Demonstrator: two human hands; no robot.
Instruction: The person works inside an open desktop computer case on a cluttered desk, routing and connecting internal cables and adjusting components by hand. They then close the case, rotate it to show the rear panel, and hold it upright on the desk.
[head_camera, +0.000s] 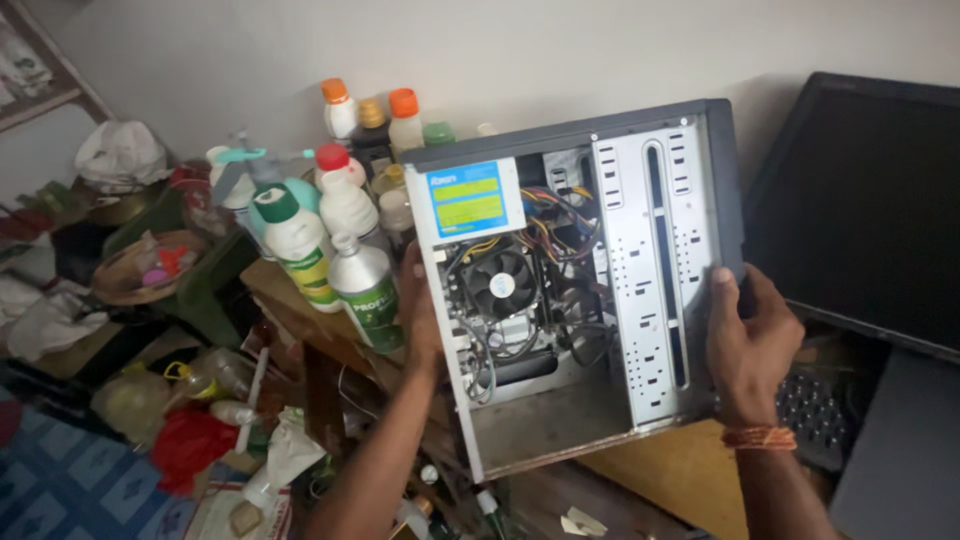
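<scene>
One open computer case (575, 290), with one cooling fan (500, 283) inside it. Left of the case: two orange-capped bottles (338, 106), one red-capped white bottle (345, 195), one green-capped white bottle (297, 243), one silver bottle (366, 290). Right of the case: one dark monitor (865, 205), one keyboard (812, 412).

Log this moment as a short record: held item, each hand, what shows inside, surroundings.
Held item: open computer case, side panel off, held above the wooden table
Left hand: grips the case's rear edge
Right hand: grips the front edge; thread band on the wrist
Inside: cooling fan, power supply with blue and yellow label, bundled cables, perforated metal drive bay
Left of case: plastic bottles
Right: dark monitor, keyboard
</scene>
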